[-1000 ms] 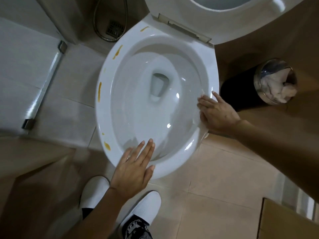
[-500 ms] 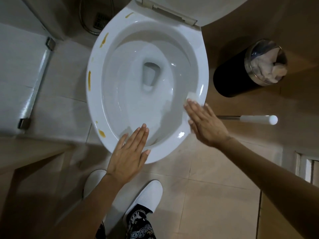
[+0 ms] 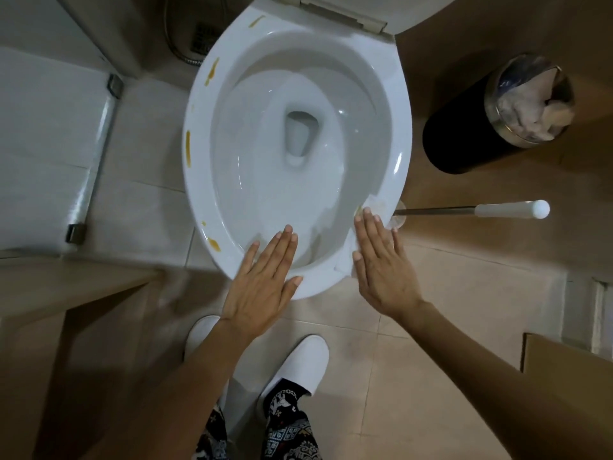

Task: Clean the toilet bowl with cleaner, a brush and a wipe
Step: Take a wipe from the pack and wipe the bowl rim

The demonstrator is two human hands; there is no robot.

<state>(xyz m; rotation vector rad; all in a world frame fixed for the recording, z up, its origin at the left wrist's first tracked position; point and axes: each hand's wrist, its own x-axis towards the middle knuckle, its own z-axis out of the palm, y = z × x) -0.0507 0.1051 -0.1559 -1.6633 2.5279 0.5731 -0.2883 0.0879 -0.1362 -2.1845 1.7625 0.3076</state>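
Note:
The white toilet bowl (image 3: 199,180) stands open with its seat and lid raised. Yellow-orange stains (image 3: 188,150) dot the left side of its rim. My left hand (image 3: 262,280) rests flat on the front rim, fingers straight. My right hand (image 3: 381,263) presses a white wipe (image 3: 345,260) flat against the right front rim; the wipe's far end (image 3: 376,205) shows yellow smears. A toilet brush handle (image 3: 481,210), steel with a white grip, lies to the right of the bowl, its head hidden behind the rim.
A black bin (image 3: 471,134) with a steel rim and crumpled paper stands right of the bowl. A floor drain and hose (image 3: 202,41) lie at the back left. A glass door panel (image 3: 49,144) is at the left, a cardboard box (image 3: 570,363) at the lower right.
My right hand has slid the wipe along the right rim toward the front of the bowl. The left hand has stayed flat on the front rim. The camera shifted, bringing the brush handle into view.

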